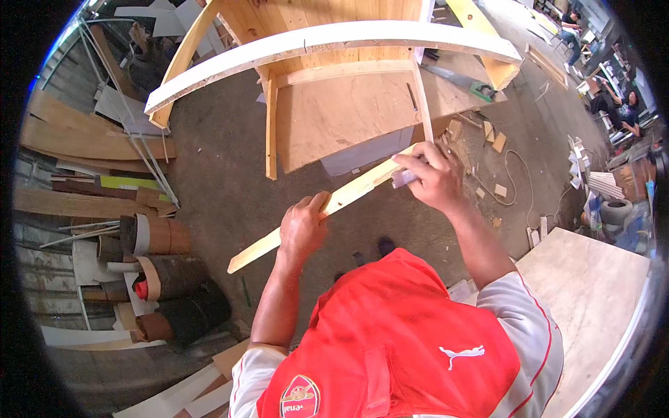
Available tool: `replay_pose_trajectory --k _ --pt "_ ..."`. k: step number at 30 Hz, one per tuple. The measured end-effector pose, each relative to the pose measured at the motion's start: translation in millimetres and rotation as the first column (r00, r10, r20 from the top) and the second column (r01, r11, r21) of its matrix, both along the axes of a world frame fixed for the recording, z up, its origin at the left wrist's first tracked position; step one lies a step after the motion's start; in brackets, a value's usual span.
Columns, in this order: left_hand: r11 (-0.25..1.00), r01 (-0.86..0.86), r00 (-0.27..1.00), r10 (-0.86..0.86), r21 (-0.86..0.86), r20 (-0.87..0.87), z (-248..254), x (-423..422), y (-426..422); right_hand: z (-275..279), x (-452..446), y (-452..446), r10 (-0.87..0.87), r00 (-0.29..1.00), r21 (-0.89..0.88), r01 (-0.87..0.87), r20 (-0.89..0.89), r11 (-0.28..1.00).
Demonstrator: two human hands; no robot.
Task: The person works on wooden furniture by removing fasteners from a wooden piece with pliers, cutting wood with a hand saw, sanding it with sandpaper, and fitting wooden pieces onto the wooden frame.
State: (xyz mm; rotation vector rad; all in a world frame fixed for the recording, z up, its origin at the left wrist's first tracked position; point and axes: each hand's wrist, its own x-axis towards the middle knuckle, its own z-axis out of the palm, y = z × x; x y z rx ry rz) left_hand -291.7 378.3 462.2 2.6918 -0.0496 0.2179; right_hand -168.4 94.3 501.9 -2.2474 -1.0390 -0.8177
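Note:
A long, narrow wooden strip [359, 189] slants across in front of my body. My left hand [304, 226] is closed around it left of its middle. At the strip's upper right end, my right hand [439, 177] is closed, its fingers against the wood. A small pale block-like piece [403, 179] sticks out from under those fingers; its kind I cannot make out. Just beyond my hands stands a wooden furniture frame [272, 132] with a plywood panel [341, 115] and a curved white-edged board [327, 38] across it.
A handsaw [449, 75] with a green handle lies on a board behind the frame. Wood offcuts [499, 142] and a cable [516, 181] are on the floor at right. Rolls of material [164, 233] stand left, a pale board [585, 285] lower right. Other people [620, 104] are far right.

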Motion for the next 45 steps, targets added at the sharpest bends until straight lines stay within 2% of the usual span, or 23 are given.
replay_pose_trajectory --k 5,8,11,14,15,17,18,19,21,22,25,27,28,29,30,33,35,36,37,39,41,44,45 --pt "0.997 0.039 0.999 -0.038 0.061 -0.02 4.9 3.4 2.2 -11.3 -7.3 23.0 0.143 0.988 -0.08 -0.148 -0.061 0.986" --pt "0.995 0.05 0.998 -0.047 0.084 -0.036 2.8 4.9 0.3 -20.6 -2.7 21.7 0.15 0.988 -0.194 -0.153 -0.027 0.969" --pt "0.997 0.054 0.997 -0.051 0.063 -0.058 -3.7 5.7 -0.2 -28.2 -3.0 22.5 0.164 0.983 -0.099 -0.172 -0.085 0.98" --pt "0.998 0.038 0.996 -0.034 0.048 -0.085 -12.4 5.5 -0.1 -38.0 2.7 20.7 0.211 0.952 0.293 -0.141 -0.223 0.946" --pt "0.998 0.03 0.995 -0.026 0.047 -0.095 -14.9 5.9 -0.5 -37.7 6.1 16.2 0.275 0.936 0.477 -0.142 -0.221 0.868" --pt "1.0 -0.009 0.996 0.006 -0.03 -0.095 -18.6 4.6 -0.6 -44.9 17.2 4.8 0.173 0.949 0.673 0.053 -0.264 0.738" --pt "0.997 -0.028 0.995 0.021 -0.068 -0.096 -21.1 3.1 0.0 -43.7 23.0 -5.2 0.143 0.922 0.715 0.173 -0.359 0.677" --pt "0.996 -0.035 0.993 0.025 -0.083 -0.114 -27.2 2.2 2.2 -57.6 35.3 -23.7 0.191 0.865 0.738 0.259 -0.464 0.623" --pt "0.992 -0.048 0.989 0.031 -0.114 -0.146 -37.5 2.4 6.6 -50.1 55.0 -52.9 -0.239 0.86 0.389 0.431 -0.45 0.814" --pt "0.989 -0.055 0.985 0.031 -0.135 -0.171 -39.3 2.1 7.1 -47.6 59.5 -58.4 -0.437 0.82 0.193 0.528 -0.37 0.827" --pt "0.976 -0.081 0.963 0.025 -0.201 -0.268 -40.5 0.7 6.3 -47.9 52.7 -48.7 -0.491 0.754 0.085 0.578 -0.437 0.812" --pt "0.963 -0.094 0.936 -0.001 -0.254 -0.353 -39.2 3.7 1.8 -45.6 41.9 -30.2 -0.226 0.621 0.063 0.408 -0.751 0.911" --pt "0.962 -0.094 0.913 -0.02 -0.258 -0.407 -36.4 4.7 -1.2 -57.8 40.9 -15.2 -0.034 0.632 0.229 0.33 -0.774 0.916" --pt "0.961 -0.094 0.889 -0.037 -0.26 -0.457 -31.3 7.1 -4.1 -63.3 36.4 -9.6 -0.003 0.573 0.224 0.325 -0.819 0.919" --pt "0.961 -0.096 0.861 -0.05 -0.26 -0.505 -27.0 8.8 -6.0 -75.0 34.7 1.5 0.159 0.628 0.407 0.273 -0.762 0.872" --pt "0.847 -0.26 0.711 -0.157 -0.464 -0.685 -21.0 7.7 -7.2 -84.2 43.1 9.8 0.066 0.526 0.274 0.329 -0.848 0.904" --pt "0.645 -0.332 0.75 -0.263 -0.688 -0.608 -34.8 -1.1 -6.1 -69.5 41.8 15.4 0.015 0.494 0.223 0.363 -0.869 0.905" --pt "0.519 -0.356 0.772 -0.304 -0.777 -0.558 -37.4 -4.2 -6.0 -69.4 40.3 18.5 -0.021 0.528 0.226 0.398 -0.849 0.889" --pt "0.559 -0.341 0.768 -0.298 -0.756 -0.566 -38.6 -5.2 -3.8 -69.6 38.5 22.0 -0.057 0.559 0.231 0.432 -0.827 0.872" --pt "0.632 -0.306 0.765 -0.283 -0.712 -0.579 -38.2 -4.5 0.5 -72.3 37.9 25.7 -0.024 0.637 0.319 0.417 -0.77 0.851" --pt "0.629 -0.312 0.778 -0.261 -0.712 -0.571 -41.1 -7.7 0.2 -81.8 34.4 25.3 0.115 0.712 0.464 0.317 -0.692 0.827" --pt "0.61 -0.333 0.777 -0.254 -0.719 -0.575 -43.8 -9.5 -2.3 -67.8 3.4 40.1 0.098 0.897 0.368 0.076 -0.43 0.927" --pt "0.603 -0.341 0.773 -0.257 -0.721 -0.58 -44.6 -9.9 -3.3 -73.5 -2.7 44.4 0.112 0.904 0.355 0.047 -0.414 0.934"
